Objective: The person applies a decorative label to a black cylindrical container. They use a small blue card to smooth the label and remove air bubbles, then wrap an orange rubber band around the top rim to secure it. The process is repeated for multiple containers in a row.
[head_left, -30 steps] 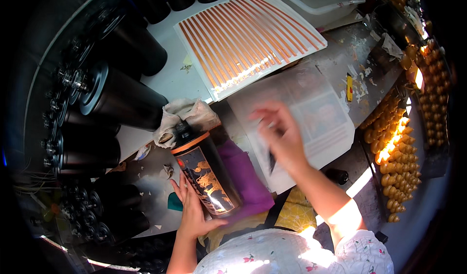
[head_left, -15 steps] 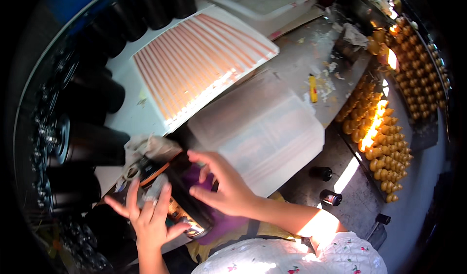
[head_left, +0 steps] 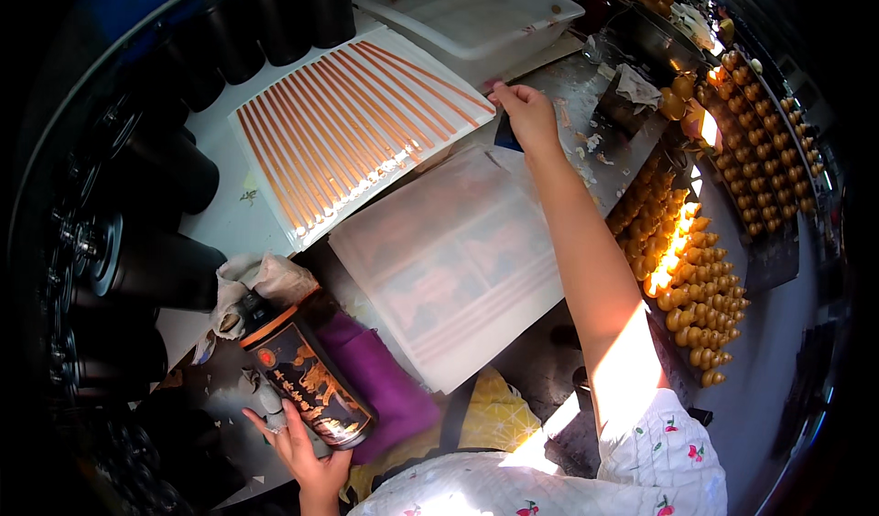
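Observation:
A black bottle point(head_left: 309, 379) with an orange-and-gold printed label lies tilted beside a purple cloth point(head_left: 394, 392). My left hand point(head_left: 307, 452) cradles its lower end, thumb under the base and fingers along the side. One finger has a grey wrap point(head_left: 265, 404). Farther off, my right hand point(head_left: 528, 118) reaches to the right corner of a white sheet point(head_left: 307, 232) bearing several copper-orange strips point(head_left: 357, 113). Its thumb and forefinger are pinched there; what lies between them is too small to make out. A translucent sheet point(head_left: 449, 250) covers faint patterned pieces nearer me.
Several black cylinders point(head_left: 183, 255) stand along the left and far left. A white plastic tub point(head_left: 467, 21) is at the back. Rows of golden gourd-shaped pieces point(head_left: 700, 296) fill the right side. A crumpled pale cloth point(head_left: 265, 278) touches the bottle's top.
My right hand has moved from beside the bottle to the far corner of the striped sheet. My left hand has shifted from in front of the bottle down to its base.

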The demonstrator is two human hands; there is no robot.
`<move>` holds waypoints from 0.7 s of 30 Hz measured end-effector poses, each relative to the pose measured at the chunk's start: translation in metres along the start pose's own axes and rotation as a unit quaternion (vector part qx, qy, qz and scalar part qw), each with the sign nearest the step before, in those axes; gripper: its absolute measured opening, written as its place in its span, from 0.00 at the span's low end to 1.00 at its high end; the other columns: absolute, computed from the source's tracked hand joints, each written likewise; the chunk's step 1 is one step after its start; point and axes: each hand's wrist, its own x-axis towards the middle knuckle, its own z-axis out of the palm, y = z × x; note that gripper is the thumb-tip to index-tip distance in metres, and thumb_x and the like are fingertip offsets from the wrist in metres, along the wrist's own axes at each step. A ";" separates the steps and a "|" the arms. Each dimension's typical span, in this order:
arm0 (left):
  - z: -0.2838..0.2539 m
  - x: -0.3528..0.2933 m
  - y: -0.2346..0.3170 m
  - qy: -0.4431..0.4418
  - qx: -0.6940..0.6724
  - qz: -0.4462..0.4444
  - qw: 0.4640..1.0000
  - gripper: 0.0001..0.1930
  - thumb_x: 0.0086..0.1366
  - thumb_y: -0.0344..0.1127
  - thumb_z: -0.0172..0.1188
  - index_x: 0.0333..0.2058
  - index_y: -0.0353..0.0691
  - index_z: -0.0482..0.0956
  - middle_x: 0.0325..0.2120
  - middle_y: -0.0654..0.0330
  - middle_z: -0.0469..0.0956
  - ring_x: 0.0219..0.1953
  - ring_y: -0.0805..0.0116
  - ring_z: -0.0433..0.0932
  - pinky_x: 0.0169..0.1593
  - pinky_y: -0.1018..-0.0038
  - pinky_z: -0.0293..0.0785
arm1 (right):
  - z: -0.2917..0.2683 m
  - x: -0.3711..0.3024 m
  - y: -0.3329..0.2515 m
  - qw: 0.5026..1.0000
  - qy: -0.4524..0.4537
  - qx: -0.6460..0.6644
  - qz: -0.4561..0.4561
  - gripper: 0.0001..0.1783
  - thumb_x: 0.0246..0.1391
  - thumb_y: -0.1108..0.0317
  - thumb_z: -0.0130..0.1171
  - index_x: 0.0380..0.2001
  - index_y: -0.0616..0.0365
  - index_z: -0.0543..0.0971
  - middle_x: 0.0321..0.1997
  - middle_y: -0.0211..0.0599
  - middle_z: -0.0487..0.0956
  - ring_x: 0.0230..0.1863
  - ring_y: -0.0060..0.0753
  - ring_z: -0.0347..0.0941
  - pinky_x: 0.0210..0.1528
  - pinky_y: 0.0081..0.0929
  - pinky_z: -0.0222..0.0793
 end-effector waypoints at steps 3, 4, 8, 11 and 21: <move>0.002 0.006 0.010 0.024 -0.019 -0.038 0.999 0.51 0.54 0.43 0.70 0.67 0.24 0.50 0.46 0.48 0.75 0.56 0.47 0.73 0.69 0.30 0.30 | 0.006 -0.009 -0.012 0.994 -0.031 -0.101 -0.013 0.16 0.50 0.57 0.70 0.27 0.62 0.82 0.28 0.33 0.82 0.33 0.24 0.75 0.40 0.24 0.69; 0.006 0.003 0.008 0.024 -0.042 -0.054 0.997 0.52 0.54 0.44 0.70 0.68 0.24 0.48 0.48 0.47 0.75 0.58 0.47 0.71 0.69 0.31 0.28 | 0.008 -0.008 -0.007 0.992 -0.036 -0.122 -0.028 0.15 0.50 0.59 0.70 0.27 0.62 0.83 0.28 0.32 0.82 0.33 0.23 0.75 0.39 0.24 0.69; 0.024 -0.005 0.000 0.021 -0.117 -0.089 0.989 0.55 0.53 0.47 0.69 0.69 0.23 0.45 0.56 0.42 0.71 0.66 0.44 0.64 0.71 0.36 0.26 | 0.000 0.004 -0.004 0.998 0.002 -0.056 0.002 0.12 0.50 0.63 0.70 0.30 0.62 0.82 0.29 0.28 0.81 0.30 0.20 0.72 0.37 0.21 0.67; 0.025 -0.006 -0.005 0.018 -0.128 -0.088 0.988 0.56 0.53 0.48 0.69 0.69 0.24 0.44 0.59 0.41 0.67 0.68 0.42 0.59 0.71 0.38 0.26 | 0.002 0.011 -0.013 1.000 -0.002 -0.023 -0.020 0.12 0.52 0.62 0.69 0.30 0.62 0.82 0.29 0.27 0.80 0.30 0.18 0.71 0.37 0.20 0.66; 0.031 -0.009 -0.004 0.022 -0.196 -0.100 0.975 0.57 0.50 0.43 0.71 0.70 0.28 0.44 0.64 0.39 0.61 0.70 0.36 0.51 0.71 0.40 0.28 | 0.003 0.025 -0.003 0.994 -0.070 -0.019 0.086 0.14 0.45 0.62 0.73 0.30 0.60 0.82 0.30 0.29 0.81 0.33 0.22 0.73 0.38 0.22 0.67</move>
